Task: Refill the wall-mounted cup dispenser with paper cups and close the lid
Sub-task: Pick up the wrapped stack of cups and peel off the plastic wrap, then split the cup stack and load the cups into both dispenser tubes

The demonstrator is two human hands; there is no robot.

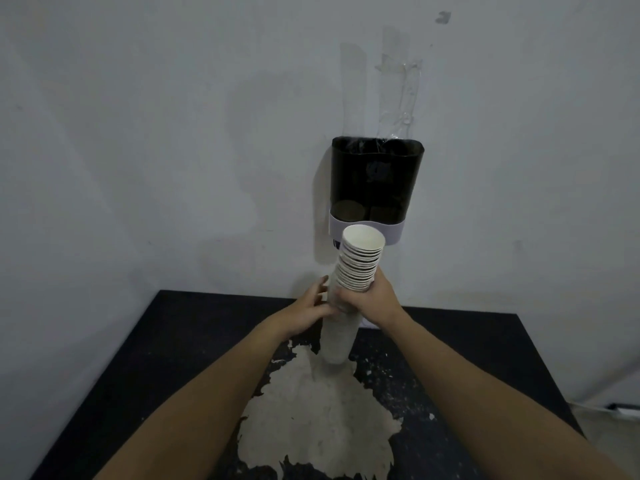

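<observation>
A dark translucent cup dispenser with a pale lilac base band hangs on the wall, its top open and no lid visible on it. Just below and in front of it stands a tall stack of white paper cups, rims up, the lower part wrapped in a clear plastic sleeve. My right hand grips the stack around its middle. My left hand touches the sleeve from the left, fingers spread. The stack's foot reaches down toward the table.
A black table with a large patch of peeled, pale surface stands against the white wall. Strips of clear tape run up the wall above the dispenser. A cable lies on the floor at the right edge.
</observation>
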